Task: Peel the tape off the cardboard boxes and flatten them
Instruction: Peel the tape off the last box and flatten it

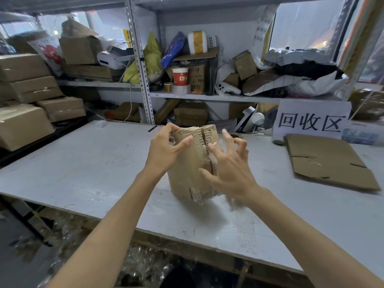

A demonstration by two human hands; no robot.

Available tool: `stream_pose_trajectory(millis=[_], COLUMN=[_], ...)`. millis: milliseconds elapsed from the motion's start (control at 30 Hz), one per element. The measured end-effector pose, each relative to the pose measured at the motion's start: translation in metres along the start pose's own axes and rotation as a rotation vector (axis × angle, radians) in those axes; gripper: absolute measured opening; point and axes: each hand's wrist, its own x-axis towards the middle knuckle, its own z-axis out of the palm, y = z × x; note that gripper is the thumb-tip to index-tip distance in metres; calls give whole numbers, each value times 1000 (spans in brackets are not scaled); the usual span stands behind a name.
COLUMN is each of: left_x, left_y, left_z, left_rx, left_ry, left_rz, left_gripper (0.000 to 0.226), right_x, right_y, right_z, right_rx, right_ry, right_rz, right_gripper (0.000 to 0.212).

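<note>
**Tape Work at the Seam**

The box (191, 163) stood on end at mid-counter (83, 163), seam towards the person. The left hand (166, 148) gripped its top corner. The right hand (228, 163) clawed at the clear tape (216, 143) with curled fingers; whether it had the tape pinched was unclear. The thin tape might tear short, or a hard pull might tip the box. A flattened sheet (328, 161) lay to the right.

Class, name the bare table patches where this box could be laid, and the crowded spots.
Bare: the table left of the cardboard box, toward the stacked boxes; also the near strip before the flattened cardboard. Crowded: the shelves and sign corner.
</note>
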Motion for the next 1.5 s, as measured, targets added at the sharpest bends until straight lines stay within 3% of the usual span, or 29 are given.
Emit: stream_pose_trajectory(millis=[133,233,300,367,533,633,767,833,900,967,1033,1133,1233,1300,1367,1500], left_x=[2,1,0,-2,-5,-4,2,4,6,8,11,12,5,-1,-1,3], left_y=[3,2,2,1,2,9,15,13,10,8,8,5,2,1,0,0], left_z=[0,1,1,2,4,1,-4,-6,-6,-4,0,4,8,14,17,15], left_rx=[-60,-90,-88,-69,-35,-29,-80,-22,19,13,-13,-105,-189,-198,-207,-216], left_ry=[-39,-50,-73,-82,-44,-85,-83,-91,-115,-135,-126,-59,-105,-99,-55,-40], left_rz=[-57,-69,-64,-45,63,123,66,60,46,18,-18,-81,-86,-51,-27,-15], left_gripper=[28,30,33,37,37,34,26,19,16,17,17,23,46,49,44,39], right_x=[2,1,0,1,19,35,37,31,25,23,22,18,16,16,18,23], right_y=[5,8,9,8,13,15,7,4,4,4,0,2,10,13,13,20], right_z=[-8,-9,-6,-4,-20,-43,-43,-31,-22,-15,-11,-9,-7,-8,-11,-18], right_rx=[147,176,62,-1,526,651,675,656,627,424,366,343,214,276,416,653], right_ry=[35,142,221,226,-151,-329,-406,-299,-73,119,155,65,1,34,-48,-327], right_rz=[-164,-245,-212,-135,-2,-3,37,108,180,56,-98,-192,-224,-159,-73,111], right_gripper=[59,32,13,8,12,25,27,13,32,26,8,13,23,10,7,29])
